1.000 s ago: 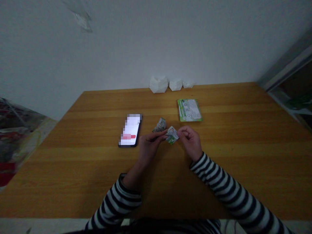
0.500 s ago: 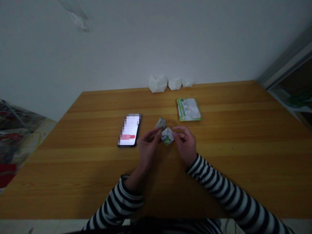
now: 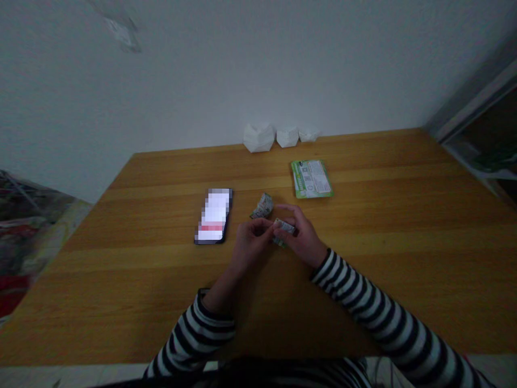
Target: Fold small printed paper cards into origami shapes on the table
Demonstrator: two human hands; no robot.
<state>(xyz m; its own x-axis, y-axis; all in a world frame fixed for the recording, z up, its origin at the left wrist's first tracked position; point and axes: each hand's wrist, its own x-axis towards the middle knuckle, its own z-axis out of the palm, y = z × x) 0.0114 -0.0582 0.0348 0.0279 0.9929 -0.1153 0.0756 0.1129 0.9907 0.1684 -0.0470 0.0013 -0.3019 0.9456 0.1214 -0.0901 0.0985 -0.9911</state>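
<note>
Both hands meet above the wooden table around a small folded paper piece [image 3: 286, 226], printed in white, grey and green. My left hand [image 3: 251, 242] pinches its left edge between thumb and fingertips. From the other side my right hand [image 3: 304, 237] grips it, the thumb lying across the front and hiding part of it. Just beyond my fingers, a second folded printed paper [image 3: 263, 206] rests on the table, pointed and crumpled-looking.
A phone [image 3: 214, 215] with a lit, blurred screen lies to the left. A green and white printed packet [image 3: 311, 179] lies farther back. Three white folded paper shapes [image 3: 259, 138] stand along the wall. The wooden table [image 3: 383, 280] ends at a cluttered floor on the left.
The paper between my hands has turned from a spread, faceted face to a flatter, narrower shape. My right hand has closed in over it, and my left hand has shifted slightly right.
</note>
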